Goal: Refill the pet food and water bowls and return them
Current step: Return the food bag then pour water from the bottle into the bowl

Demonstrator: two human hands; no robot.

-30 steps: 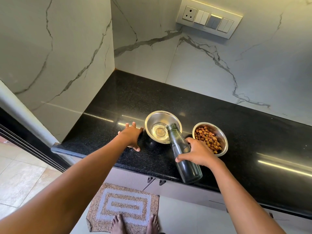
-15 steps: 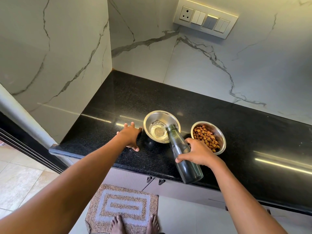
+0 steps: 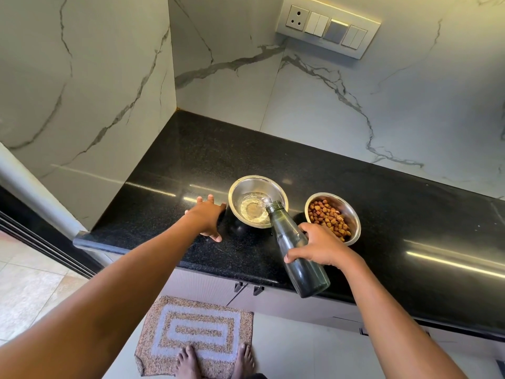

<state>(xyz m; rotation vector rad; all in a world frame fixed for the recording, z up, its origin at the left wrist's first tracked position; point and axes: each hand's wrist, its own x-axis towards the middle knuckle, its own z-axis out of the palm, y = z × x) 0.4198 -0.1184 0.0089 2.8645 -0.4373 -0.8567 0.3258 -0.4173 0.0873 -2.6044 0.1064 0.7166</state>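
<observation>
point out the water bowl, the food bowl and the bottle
water bowl (image 3: 247,184): head view, far inner wall of the steel bowl
food bowl (image 3: 352,214): head view, right inner wall beside the kibble
bottle (image 3: 287,236): head view, glass body above the fingers

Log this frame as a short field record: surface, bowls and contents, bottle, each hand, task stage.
surface: black countertop
water bowl: steel, shallow water, being filled
food bowl: steel, holds brown kibble, right of water bowl
bottle: dark glass, uncapped, tilted, mouth over water bowl rim
right hand: gripping bottle mid-body
left hand: flat on counter beside water bowl, holding nothing
stage: food filled, water pouring, bowls not yet returned
</observation>
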